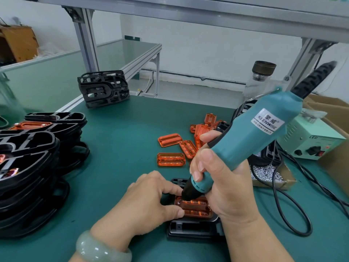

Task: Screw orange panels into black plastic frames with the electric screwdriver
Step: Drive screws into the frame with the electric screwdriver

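Observation:
A black plastic frame (192,230) lies flat on the green mat near me, with an orange panel (196,208) seated in it. My left hand (151,201) presses on the panel's left edge with thumb and fingertips, pinning panel and frame. My right hand (221,182) grips the teal electric screwdriver (251,137), tilted up to the right. Its black nose touches the panel's upper left corner. The bit and any screw are hidden by the nose and fingers.
Loose orange panels (171,159) lie in the middle of the mat. Stacks of black frames (34,167) stand at the left, another pile (103,87) at the back. A box of screws (268,173), a power unit (309,142) and black cables (294,210) crowd the right.

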A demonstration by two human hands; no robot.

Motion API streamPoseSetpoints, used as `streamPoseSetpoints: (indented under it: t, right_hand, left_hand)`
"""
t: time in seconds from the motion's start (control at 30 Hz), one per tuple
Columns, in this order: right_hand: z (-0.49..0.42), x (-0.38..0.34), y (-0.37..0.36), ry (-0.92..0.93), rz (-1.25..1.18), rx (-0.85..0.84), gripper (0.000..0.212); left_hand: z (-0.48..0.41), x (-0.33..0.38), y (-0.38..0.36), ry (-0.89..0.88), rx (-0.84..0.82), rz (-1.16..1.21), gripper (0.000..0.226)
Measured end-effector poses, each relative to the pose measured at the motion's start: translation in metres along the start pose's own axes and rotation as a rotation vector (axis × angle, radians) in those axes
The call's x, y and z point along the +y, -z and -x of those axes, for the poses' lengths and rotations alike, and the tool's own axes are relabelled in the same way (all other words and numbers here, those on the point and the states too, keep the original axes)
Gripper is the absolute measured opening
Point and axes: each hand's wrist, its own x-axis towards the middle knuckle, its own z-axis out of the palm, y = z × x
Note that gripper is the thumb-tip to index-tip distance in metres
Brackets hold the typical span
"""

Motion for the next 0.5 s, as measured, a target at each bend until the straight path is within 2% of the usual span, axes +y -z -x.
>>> streamPoseSetpoints:
  t: [0.43,0.5]
  right_hand:
    - [0.0012,-0.0035,0.0019,-0.003,0.006,-0.014,0.016]
    - [0.0004,-0.0037,0.0020,-0.005,0.003,-0.022,0.021]
  left_hand:
    - [0.0007,0.0023,-0.0005,0.015,-0.004,-0.015,0.040]
    - [0.0008,0.0023,-0.0002,0.021,0.000,-0.016,0.040]
